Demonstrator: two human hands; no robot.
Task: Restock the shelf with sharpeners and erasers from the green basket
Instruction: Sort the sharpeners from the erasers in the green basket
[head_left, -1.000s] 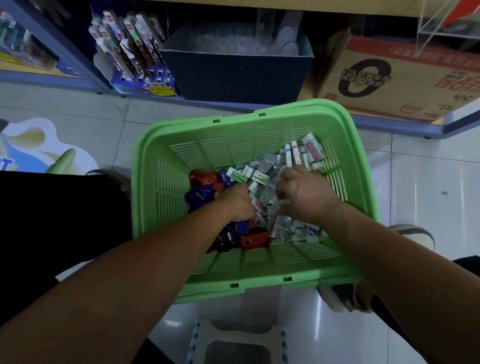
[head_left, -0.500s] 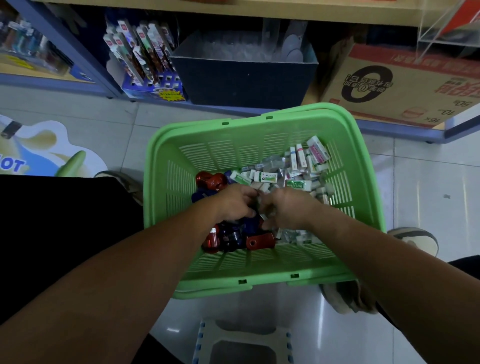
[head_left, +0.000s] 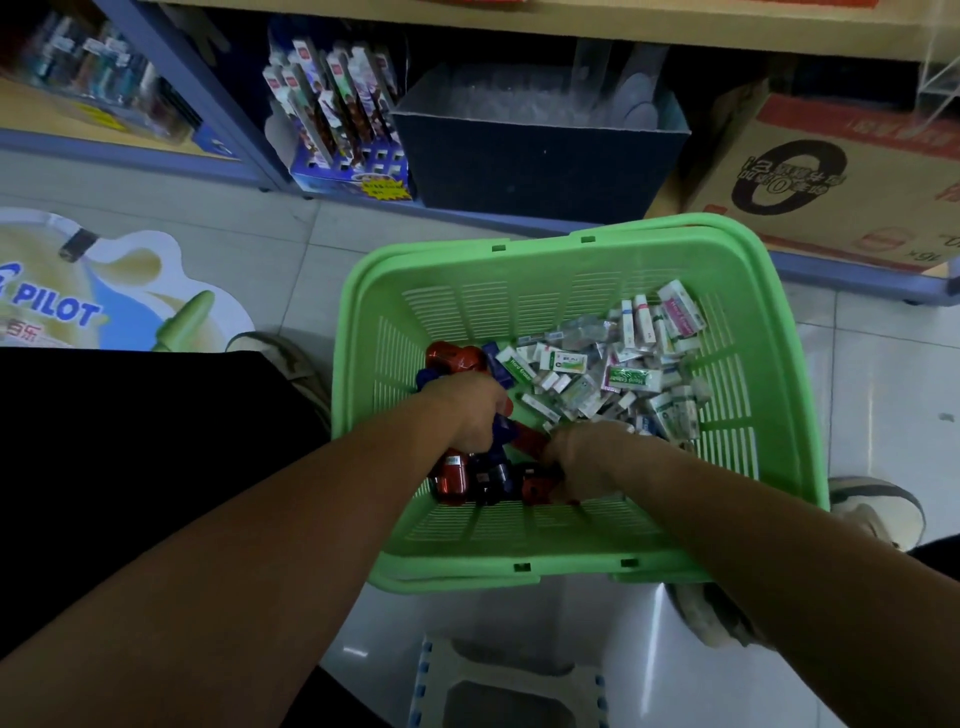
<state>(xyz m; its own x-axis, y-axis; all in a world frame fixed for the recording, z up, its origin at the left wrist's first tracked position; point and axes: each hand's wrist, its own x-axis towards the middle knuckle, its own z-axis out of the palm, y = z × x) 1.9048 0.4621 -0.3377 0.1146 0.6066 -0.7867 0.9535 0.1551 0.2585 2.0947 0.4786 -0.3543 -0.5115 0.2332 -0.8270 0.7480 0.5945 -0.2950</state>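
Note:
A green basket (head_left: 597, 260) sits on the floor below me. Red and dark blue sharpeners (head_left: 462, 480) lie heaped in its left and near part. Small boxed erasers (head_left: 623, 374) in white, green and pink fill its right side. My left hand (head_left: 467, 410) is down among the sharpeners with its fingers curled round some of them. My right hand (head_left: 582, 457) reaches into the pile near the basket's front, fingers curled at a red sharpener (head_left: 537, 486); its fingertips are hidden.
The bottom shelf (head_left: 857, 265) runs behind the basket, holding a dark blue bin (head_left: 535, 161), a pen display box (head_left: 348, 130) and a cardboard carton (head_left: 831, 182). A white step stool (head_left: 498, 686) is at the near edge. My shoes flank the basket on the tiled floor.
Both hands have moved toward the basket's near left, from the eraser pile to the sharpeners. The right hand dropped closest to the front wall. The view shifted slightly.

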